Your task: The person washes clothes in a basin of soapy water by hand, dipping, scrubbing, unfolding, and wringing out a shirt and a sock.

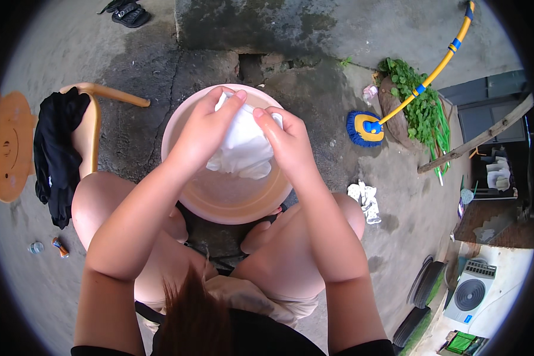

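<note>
In the head view, a white cloth [243,145] is held at the centre of the frame, just above a pink round basin [178,121] that stands on the grey concrete ground [160,53]. The left hand [206,127] is closed on the cloth's upper left part, its fingers curled over the fabric and its fingertips pinching the top edge. The right hand [286,142] is closed on the cloth's right side, thumb and fingers clamped on the fabric, and the two hands are seen close together with the bunched cloth between them. The lower part of the cloth hangs inside the basin's rim; whether it touches the cloudy water in the basin cannot be told. The person's bare knees are seen on either side of the basin in the lower half of the frame. At the left of the frame, a black garment [56,154] is draped over the back of a pale wooden chair [92,127]. To the right of the basin, a blue and yellow mop [365,127] lies on the ground, its yellow handle running to the upper right past a patch of green plants [418,98]. A crumpled white rag [365,199] lies on the ground just right of the right knee, and dark sandals [127,13] are seen at the top left.
</note>
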A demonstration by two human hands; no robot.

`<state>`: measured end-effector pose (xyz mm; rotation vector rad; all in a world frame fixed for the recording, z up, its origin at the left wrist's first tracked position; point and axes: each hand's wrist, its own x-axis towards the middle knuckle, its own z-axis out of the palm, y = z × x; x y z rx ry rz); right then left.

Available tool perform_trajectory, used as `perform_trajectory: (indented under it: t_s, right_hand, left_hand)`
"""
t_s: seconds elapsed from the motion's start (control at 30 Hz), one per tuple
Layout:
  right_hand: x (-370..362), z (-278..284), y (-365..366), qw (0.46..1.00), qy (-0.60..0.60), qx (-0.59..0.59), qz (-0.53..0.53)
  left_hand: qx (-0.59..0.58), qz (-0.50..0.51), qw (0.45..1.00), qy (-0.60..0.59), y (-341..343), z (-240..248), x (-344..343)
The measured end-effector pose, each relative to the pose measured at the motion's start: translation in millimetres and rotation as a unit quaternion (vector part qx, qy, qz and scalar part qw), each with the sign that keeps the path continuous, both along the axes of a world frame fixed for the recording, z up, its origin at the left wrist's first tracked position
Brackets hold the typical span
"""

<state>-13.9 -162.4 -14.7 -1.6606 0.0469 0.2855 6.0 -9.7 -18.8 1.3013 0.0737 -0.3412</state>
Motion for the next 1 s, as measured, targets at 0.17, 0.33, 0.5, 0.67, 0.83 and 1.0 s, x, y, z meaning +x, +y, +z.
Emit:
perform_trajectory:
  t_s: [0.17,0.33,0.5,0.67,0.83,1.0]
  right_hand:
    - [-8.1,-7.6,18.2,0.976,-0.167,-0.059,-0.130]
    - [-8.0,-12.6,34.8,0.897,-0.381,-0.210,-0.082]
    - [16.9,-25.6,20.3,0.878,-0.332,-0.318,-0.134]
    - [-16.2,-13.4,44.6,0.856,-0.426,-0.286,-0.069]
    - [6.2,-29.4,21.3,0.851,-0.399,-0.325,-0.101]
    - [-3.0,-17.0,32.1,0.877,-0.358,-0.305,-0.102]
  left_hand:
    - [0.056,0.030,0.997,0.052,-3.3,-0.9,-1.6]
    - [-0.004,0.050,0.994,0.098,-18.2,-21.2,-10.4]
    - [0.064,0.012,0.998,0.024,-22.4,-18.7,-17.2]
    - [-0.005,-0.033,0.989,0.144,1.3,-13.5,-13.1]
    - [0.048,-0.022,0.986,0.157,-14.3,-8.7,-24.2]
    - [0.044,-0.010,0.992,0.115,-7.5,-16.2,-24.6]
